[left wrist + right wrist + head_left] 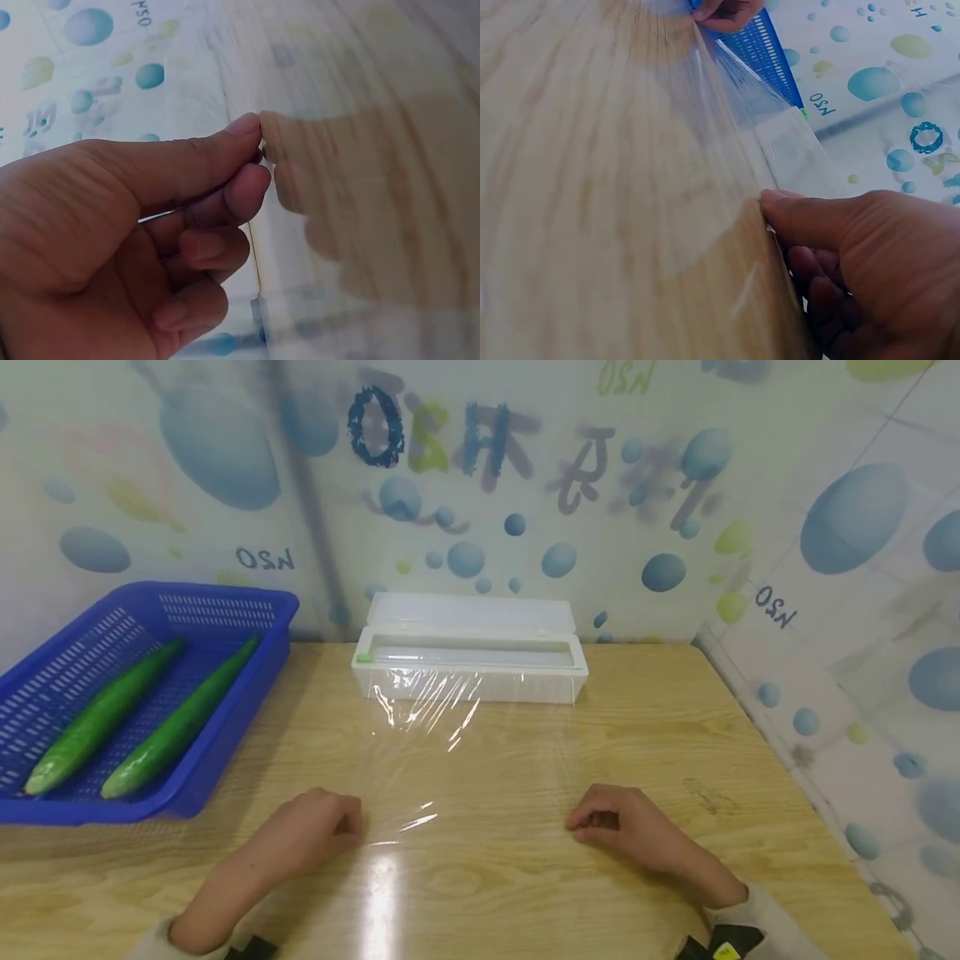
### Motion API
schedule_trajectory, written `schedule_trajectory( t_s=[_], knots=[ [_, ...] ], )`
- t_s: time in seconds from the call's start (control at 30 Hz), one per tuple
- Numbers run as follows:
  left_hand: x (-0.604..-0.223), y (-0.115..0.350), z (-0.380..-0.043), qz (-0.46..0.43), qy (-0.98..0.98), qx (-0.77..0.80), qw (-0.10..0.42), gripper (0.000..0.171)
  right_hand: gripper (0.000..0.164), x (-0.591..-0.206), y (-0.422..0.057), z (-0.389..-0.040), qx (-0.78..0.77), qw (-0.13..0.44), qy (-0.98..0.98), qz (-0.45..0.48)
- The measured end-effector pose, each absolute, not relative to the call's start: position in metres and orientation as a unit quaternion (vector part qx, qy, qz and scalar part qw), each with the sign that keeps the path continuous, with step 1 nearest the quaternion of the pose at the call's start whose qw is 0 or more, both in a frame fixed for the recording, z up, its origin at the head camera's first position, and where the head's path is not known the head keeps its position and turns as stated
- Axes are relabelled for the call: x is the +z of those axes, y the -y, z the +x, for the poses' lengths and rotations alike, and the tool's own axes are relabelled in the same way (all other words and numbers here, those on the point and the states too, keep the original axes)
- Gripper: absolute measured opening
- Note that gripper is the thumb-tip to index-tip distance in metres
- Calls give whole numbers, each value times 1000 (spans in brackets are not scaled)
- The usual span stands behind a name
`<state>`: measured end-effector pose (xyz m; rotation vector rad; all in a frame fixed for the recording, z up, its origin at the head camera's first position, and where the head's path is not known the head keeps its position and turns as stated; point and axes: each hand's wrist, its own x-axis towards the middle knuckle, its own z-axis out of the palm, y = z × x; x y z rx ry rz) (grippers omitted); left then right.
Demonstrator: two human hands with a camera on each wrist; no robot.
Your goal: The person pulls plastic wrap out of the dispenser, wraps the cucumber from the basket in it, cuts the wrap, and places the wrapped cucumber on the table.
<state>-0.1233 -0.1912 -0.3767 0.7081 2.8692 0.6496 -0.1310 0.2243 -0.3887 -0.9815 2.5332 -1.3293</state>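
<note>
A sheet of clear plastic wrap (pixel 450 777) stretches from the white wrap dispenser box (pixel 468 685) toward the front of the table. My left hand (pixel 318 827) pinches its near left corner between thumb and forefinger, the other fingers curled, as the left wrist view shows. At the near right corner, my right hand (pixel 630 827) pinches the film the same way; in the right wrist view the thumb (pixel 802 214) presses along the sheet's edge. The box's lid (pixel 472 612) stands raised at the back, and a roll (pixel 472 656) lies inside.
On the left stands a blue plastic basket (pixel 225 727) holding two cucumbers (pixel 108 714). A small green piece (pixel 364 657) sits at the box's left end. A patterned wall (pixel 465 510) rises behind the wooden table (pixel 660 710), and another borders it on the right.
</note>
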Motion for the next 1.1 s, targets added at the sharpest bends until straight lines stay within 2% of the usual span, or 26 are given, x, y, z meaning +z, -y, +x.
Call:
schedule_trajectory(
  t_s=[0.37,0.6,0.77,0.9,1.1],
  knots=[
    [-377,194,-120,239,-948,204,58,26,15,-389,-221,-126,-432,59,-845,-309],
    [-366,202,-125,249,-950,189,13,25,16,-388,-221,-127,-433,50,-838,-328],
    [-334,213,-134,241,-950,194,-34,19,15,-386,-221,-126,-433,48,-839,-328],
    [-299,229,-142,199,-964,165,-63,10,14,-386,-222,-126,-438,52,-838,-321],
    [-266,259,-158,167,-968,148,-119,12,15,-385,-222,-127,-442,52,-834,-326]
  ],
)
